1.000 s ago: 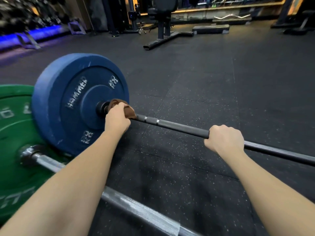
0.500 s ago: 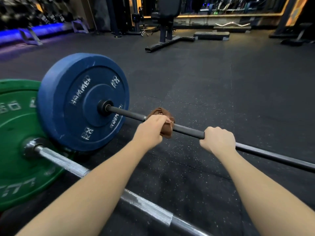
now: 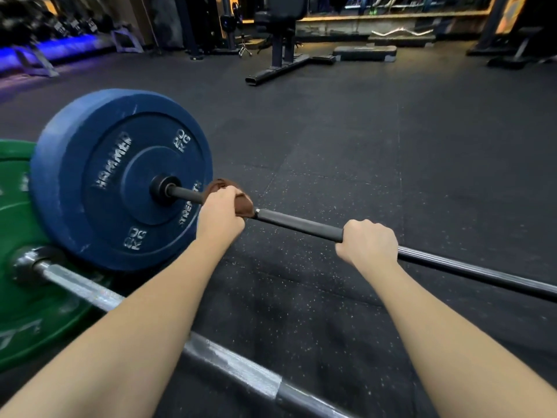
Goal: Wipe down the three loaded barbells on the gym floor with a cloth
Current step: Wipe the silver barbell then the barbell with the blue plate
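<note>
Nearest, the silver bar (image 3: 229, 366) lies under my arms. Beyond, my right hand (image 3: 369, 245) clenches the black bar (image 3: 301, 224); my left hand (image 3: 220, 218) wraps the brown cloth (image 3: 238, 200) around it, near the blue plate (image 3: 90, 182). Overshooting left could jam knuckles against that plate.

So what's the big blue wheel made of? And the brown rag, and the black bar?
The blue plate looks like rubber: matte, with pale scuffs and raised letters. The cloth is a soft brown fabric, bunched in folds round the bar. That bar is probably metal with a dull black finish. Its far stretch shines in long streaks.
</note>
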Demonstrator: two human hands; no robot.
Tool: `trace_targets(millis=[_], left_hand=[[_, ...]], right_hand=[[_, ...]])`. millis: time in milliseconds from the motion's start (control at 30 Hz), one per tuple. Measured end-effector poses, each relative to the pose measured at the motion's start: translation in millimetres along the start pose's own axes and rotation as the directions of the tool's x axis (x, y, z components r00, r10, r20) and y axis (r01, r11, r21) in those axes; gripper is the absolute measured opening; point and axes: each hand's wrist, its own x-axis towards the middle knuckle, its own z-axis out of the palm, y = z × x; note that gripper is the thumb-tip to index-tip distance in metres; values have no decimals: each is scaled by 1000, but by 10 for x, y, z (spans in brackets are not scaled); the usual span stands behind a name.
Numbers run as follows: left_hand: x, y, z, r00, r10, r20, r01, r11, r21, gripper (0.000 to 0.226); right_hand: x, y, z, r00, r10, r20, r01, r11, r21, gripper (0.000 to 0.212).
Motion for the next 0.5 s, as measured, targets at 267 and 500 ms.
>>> trace_targets(millis=[267, 500], left_hand=[[-494, 1090, 332, 987, 140, 76, -128, 982, -140, 39], [-682, 1289, 399, 969, 227, 100, -218, 971, -100, 49]], right_hand=[[-40, 134, -50, 990, -122, 73, 120, 992, 38, 23], [-251, 1228, -179, 952, 38, 304, -48, 999, 25, 40]])
